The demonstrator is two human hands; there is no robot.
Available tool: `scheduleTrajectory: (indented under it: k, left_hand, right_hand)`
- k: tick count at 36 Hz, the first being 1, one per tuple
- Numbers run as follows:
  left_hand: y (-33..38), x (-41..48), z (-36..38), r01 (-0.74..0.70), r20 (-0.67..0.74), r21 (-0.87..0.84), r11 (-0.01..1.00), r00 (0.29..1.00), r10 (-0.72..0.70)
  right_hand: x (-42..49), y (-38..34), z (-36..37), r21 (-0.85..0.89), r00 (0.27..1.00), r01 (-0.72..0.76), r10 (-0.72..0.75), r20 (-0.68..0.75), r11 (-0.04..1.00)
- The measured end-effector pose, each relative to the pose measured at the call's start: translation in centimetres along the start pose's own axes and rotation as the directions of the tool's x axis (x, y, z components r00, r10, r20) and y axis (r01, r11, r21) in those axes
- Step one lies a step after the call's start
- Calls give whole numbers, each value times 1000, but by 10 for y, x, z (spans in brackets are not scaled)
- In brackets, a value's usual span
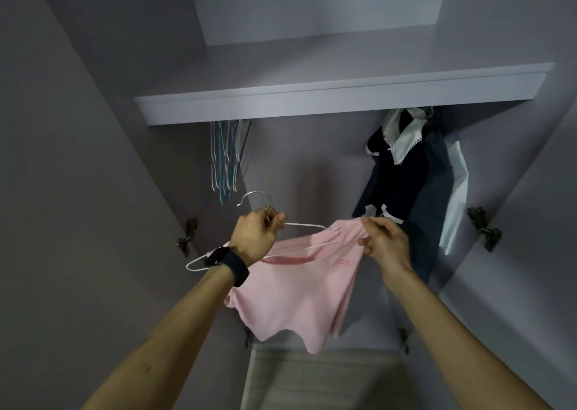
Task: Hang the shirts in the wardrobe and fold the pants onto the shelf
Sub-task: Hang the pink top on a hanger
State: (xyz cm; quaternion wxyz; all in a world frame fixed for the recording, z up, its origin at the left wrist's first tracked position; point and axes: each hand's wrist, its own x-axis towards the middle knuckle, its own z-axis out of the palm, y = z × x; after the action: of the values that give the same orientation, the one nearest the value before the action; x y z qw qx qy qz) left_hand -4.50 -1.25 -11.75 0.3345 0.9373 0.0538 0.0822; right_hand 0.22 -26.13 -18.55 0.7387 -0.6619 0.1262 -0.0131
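Left hand (259, 234): we see its fingers curled round the neck of a white wire hanger (301, 224), just below the metal hook, which points up and to the left.
Right hand (385, 242): thumb and fingertips pinch the top edge of the pink shirt (290, 297) at its right shoulder, where the cloth meets the hanger's right arm.
Pink shirt: we find it held in the air in front of the open wardrobe, below the shelf (312, 100). It is partly on the hanger. The hanger's left end sticks out bare past the left wrist, and the hem hangs loose.
Writing: we notice a small stitched mark on the shirt's chest near the right hand, too small to read.
Wrist: a black watch (232, 261) sits on the left wrist.
Empty hangers (224, 159): a bunch of thin white and teal ones hangs under the shelf's left end.
Hung clothes (402, 175): dark garments with a white collar hang under the shelf's right end, and a pale piece lies just beside them.
Door hinges (484, 228): we see dark metal ones on both sides.
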Motion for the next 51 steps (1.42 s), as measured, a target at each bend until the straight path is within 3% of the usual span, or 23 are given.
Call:
scheduleTrajectory:
  k: [2,5,7,10,12,14,16,19,21,23,26,31,39,43,46,48,51]
  left_hand:
    - [-5,-1,-2,30,9,-42,999,1000,-30]
    - [-7,-3,-1,72,42,-140,987,997,-67]
    - [-7,-5,4,78,65,-140,987,995,-70]
    - [-6,-7,13,92,47,-144,985,995,-86]
    - [-1,-3,16,119,78,-191,974,991,-106]
    - [4,2,19,211,175,-345,914,972,-158]
    - [9,4,23,321,251,-496,807,942,-221]
    - [13,10,28,404,291,-624,669,915,-281]
    - [15,15,29,443,318,-675,590,896,-309]
    - [15,17,32,481,348,-710,514,875,-337]
    - [14,16,40,516,390,-744,425,851,-351]
    - [16,15,55,494,322,-738,460,857,-403]
    - [14,14,71,472,258,-751,462,854,-452]
    - [12,17,73,461,202,-725,512,853,-481]
    - [9,20,70,448,161,-703,553,857,-490]
    - [8,22,69,453,180,-736,503,847,-500]
    - [12,23,69,452,202,-768,453,843,-499]
  right_hand:
    - [3,0,-9,-38,999,31,-31,19,999]
    - [7,3,-15,-241,989,58,-23,144,969]
    - [10,5,-16,-371,994,97,-70,86,924]
    - [7,-2,-18,-411,978,150,-195,-70,899]
    - [-3,-5,-13,-423,963,215,-264,-60,880]
    - [-19,0,-3,-450,955,279,-293,41,848]
    - [-38,12,11,-480,922,385,-302,243,788]
    - [-64,31,29,-471,791,555,-260,554,685]
    - [-76,42,35,-454,698,630,-202,687,630]
    - [-86,54,38,-444,639,689,-190,746,572]
    - [-96,60,43,-468,622,732,-206,755,496]
    - [-102,55,49,-486,571,812,-266,777,321]
    - [-114,64,47,-501,541,841,-268,797,205]
    - [-114,63,46,-505,550,833,-242,799,224]
    - [-126,64,43,-442,504,858,-258,824,262]
    - [-129,66,40,-435,494,864,-264,828,253]
    - [-116,61,37,-491,553,829,-263,790,269]
